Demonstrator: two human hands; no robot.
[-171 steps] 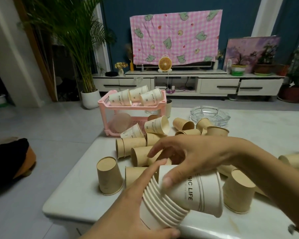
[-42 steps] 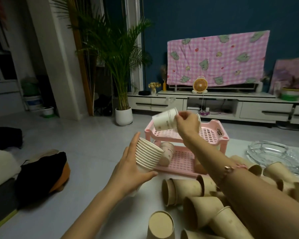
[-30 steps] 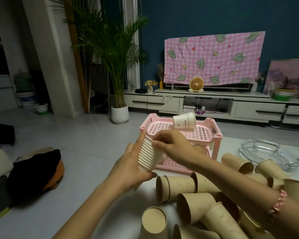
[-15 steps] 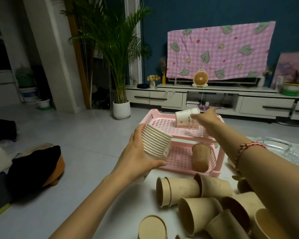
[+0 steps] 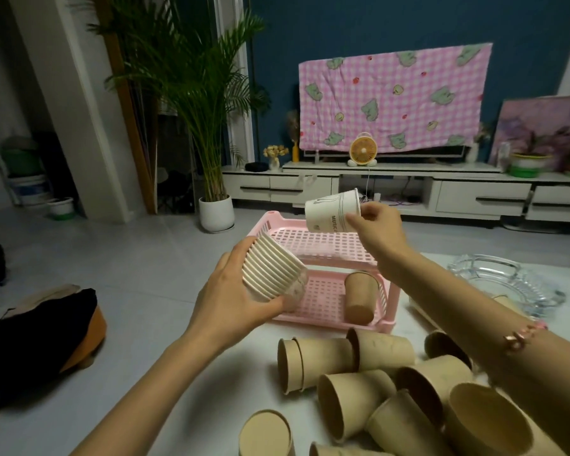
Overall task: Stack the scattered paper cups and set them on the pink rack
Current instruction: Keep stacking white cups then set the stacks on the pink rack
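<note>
My left hand (image 5: 226, 299) grips a stack of several white paper cups (image 5: 272, 271), tilted, in front of the pink rack's left side. My right hand (image 5: 377, 230) pinches a single white printed cup (image 5: 331, 210) by its rim, lifted on its side just above the top shelf of the pink rack (image 5: 320, 241). That top shelf is bare. One brown cup (image 5: 359, 296) lies on the rack's lower shelf. Several brown paper cups (image 5: 352, 357) lie scattered on the white table near me.
A clear glass ashtray (image 5: 504, 281) sits on the table right of the rack. The table's left edge drops to the grey floor, where a dark bag (image 5: 43, 327) lies. A potted palm (image 5: 216, 212) and a TV cabinet (image 5: 408, 189) stand behind.
My right hand has taken the single white cup off the rack's top shelf and raised it. The stack in my left hand has tilted a little lower.
</note>
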